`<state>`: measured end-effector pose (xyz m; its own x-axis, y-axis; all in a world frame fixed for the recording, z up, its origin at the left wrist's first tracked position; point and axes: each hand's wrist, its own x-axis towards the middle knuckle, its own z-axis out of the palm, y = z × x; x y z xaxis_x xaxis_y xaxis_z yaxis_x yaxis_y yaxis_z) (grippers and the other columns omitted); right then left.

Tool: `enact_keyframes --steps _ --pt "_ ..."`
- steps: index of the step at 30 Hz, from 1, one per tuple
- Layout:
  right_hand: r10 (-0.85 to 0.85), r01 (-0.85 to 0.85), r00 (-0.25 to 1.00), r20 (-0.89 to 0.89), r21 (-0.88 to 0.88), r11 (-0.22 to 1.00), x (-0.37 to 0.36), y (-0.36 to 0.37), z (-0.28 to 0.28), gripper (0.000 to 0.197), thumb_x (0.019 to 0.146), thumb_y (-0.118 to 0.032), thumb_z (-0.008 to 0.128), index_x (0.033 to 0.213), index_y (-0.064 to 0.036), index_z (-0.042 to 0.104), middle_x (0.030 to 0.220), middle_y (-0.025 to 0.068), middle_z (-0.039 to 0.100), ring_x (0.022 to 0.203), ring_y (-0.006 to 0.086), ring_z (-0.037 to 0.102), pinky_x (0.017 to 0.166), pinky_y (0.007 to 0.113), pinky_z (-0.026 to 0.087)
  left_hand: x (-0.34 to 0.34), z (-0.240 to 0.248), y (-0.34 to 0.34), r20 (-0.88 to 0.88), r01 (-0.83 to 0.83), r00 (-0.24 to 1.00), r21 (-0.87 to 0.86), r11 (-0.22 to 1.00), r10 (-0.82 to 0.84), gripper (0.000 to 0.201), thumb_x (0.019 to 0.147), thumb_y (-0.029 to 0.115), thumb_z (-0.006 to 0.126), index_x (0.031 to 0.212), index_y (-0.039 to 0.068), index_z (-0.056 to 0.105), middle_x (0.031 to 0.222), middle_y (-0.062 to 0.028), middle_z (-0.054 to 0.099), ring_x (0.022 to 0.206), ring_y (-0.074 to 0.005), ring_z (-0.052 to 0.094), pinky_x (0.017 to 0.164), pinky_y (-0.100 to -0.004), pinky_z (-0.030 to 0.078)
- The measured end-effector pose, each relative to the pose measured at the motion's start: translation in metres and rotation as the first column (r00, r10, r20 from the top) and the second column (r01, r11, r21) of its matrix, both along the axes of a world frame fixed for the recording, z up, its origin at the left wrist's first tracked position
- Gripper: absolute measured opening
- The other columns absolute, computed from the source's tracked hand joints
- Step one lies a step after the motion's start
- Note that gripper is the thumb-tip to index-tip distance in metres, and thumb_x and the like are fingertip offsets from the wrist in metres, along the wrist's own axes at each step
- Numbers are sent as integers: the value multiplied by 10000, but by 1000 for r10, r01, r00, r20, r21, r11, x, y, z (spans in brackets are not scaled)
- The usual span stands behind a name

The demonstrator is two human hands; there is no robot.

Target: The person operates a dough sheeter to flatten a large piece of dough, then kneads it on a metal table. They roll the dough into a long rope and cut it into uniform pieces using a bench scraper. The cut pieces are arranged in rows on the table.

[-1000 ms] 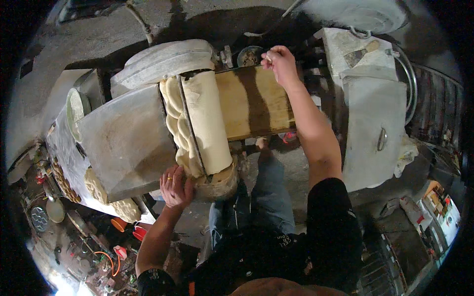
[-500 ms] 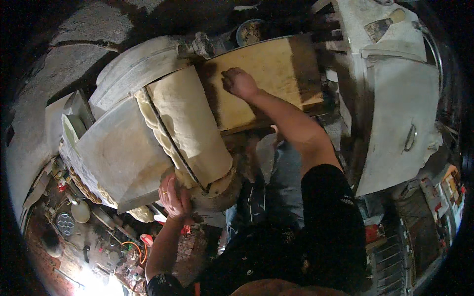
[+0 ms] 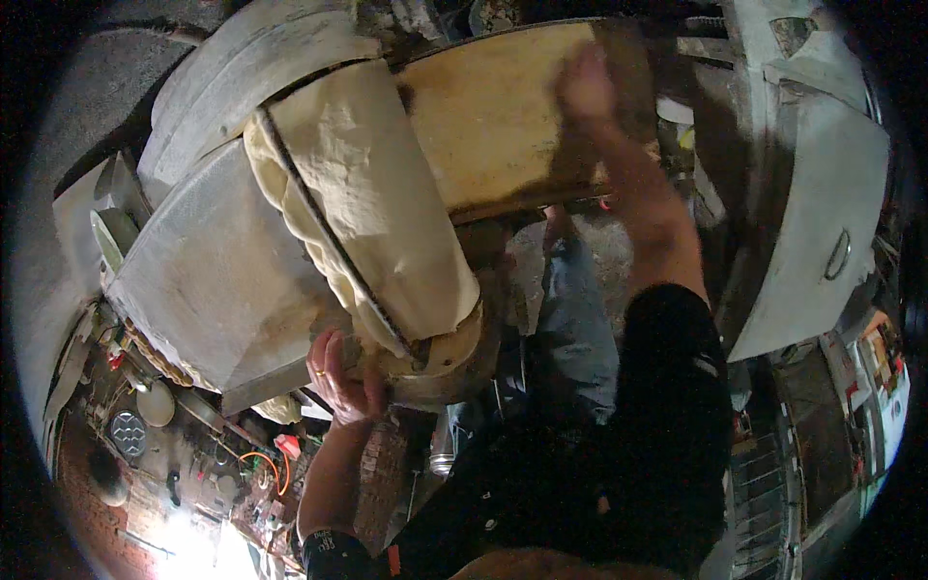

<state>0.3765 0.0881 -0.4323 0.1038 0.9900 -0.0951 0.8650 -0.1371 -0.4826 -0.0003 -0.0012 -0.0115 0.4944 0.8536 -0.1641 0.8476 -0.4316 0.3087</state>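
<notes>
A broad, pale sheet of dough (image 3: pixel 382 203) lies over the rounded front of a floury metal machine (image 3: pixel 227 271). Along the sheet's left side runs a thin dark bar (image 3: pixel 314 213), with a wavy fold of dough bulging beyond it. My left hand (image 3: pixel 345 380) rests against the machine's near corner, fingers stretched and a ring on one of them, beside the sheet's near end. Over the right part of a yellowish wooden board (image 3: pixel 493 106) is my right hand (image 3: pixel 587 87), smeared by motion, so its fingers cannot be made out.
A white floury cabinet (image 3: pixel 812 213) with a metal handle stands at the right, a scraper (image 3: pixel 793 37) on its top. Behind the dough rises a rounded, floury metal housing (image 3: pixel 242 87). An orange hose (image 3: pixel 275 469) and clutter lie on the floor at lower left.
My right hand has swept rightward and away across the board, from its left part to its right. My left hand stays at the machine's corner. The whole view has shifted a little.
</notes>
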Motion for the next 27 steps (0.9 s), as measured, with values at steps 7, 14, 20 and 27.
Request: enact_keyframes --steps 7,14,20,27 --pt "-176 -93 585 -792 -281 955 -150 -77 71 327 937 -293 563 1144 -59 659 1110 137 673 986 281 630 887 470 483 4 2 6 23 58 998 -7 998 -58 583 804 117 608 1346 -14 437 1279 -274 521 1101 -428 542 949 -521 419" --pt "-629 387 461 -626 -496 778 -87 22 104 259 979 -220 439 1047 -48 620 998 114 636 923 293 608 835 444 491 -1 2 3 10 48 999 10 999 -48 582 804 126 632 1338 -18 449 1269 -277 525 1090 -431 545 932 -519 421" --pt "76 83 867 -492 292 953 -184 53 6 370 924 -208 476 1219 -2 564 1244 225 579 1144 415 546 1010 518 414 5 3 11 -9 71 997 23 997 -71 574 817 174 627 1329 -27 465 1274 -271 532 1102 -429 539 953 -510 420" --pt "-181 189 981 64 -138 972 43 -6 -15 162 848 -134 568 950 -33 643 941 158 657 856 336 619 786 457 516 -2 -2 7 51 49 997 23 999 -50 583 787 167 622 1329 2 483 1262 -270 531 1083 -427 548 943 -503 430"
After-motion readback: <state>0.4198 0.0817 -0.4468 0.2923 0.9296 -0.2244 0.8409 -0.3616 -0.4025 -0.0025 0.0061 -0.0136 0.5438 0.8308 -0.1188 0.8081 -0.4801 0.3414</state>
